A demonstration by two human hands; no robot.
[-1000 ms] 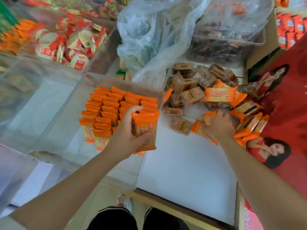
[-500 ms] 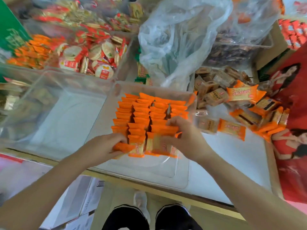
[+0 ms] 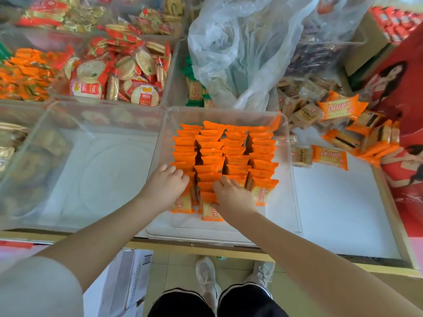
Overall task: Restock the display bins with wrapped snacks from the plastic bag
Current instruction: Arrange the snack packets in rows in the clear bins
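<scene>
White shelf surface w/ clear bins, tiled floor below

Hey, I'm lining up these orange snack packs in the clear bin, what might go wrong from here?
The orange packs stand on edge in tight rows, so a nudge from your left hand or right hand might topple a row. The front packs already lean out of line and may slide flat. The plastic bag slumps just behind the clear bin and might sag onto the back row.

Snack shop: clear display bins w/ wrapped snacks.
</scene>
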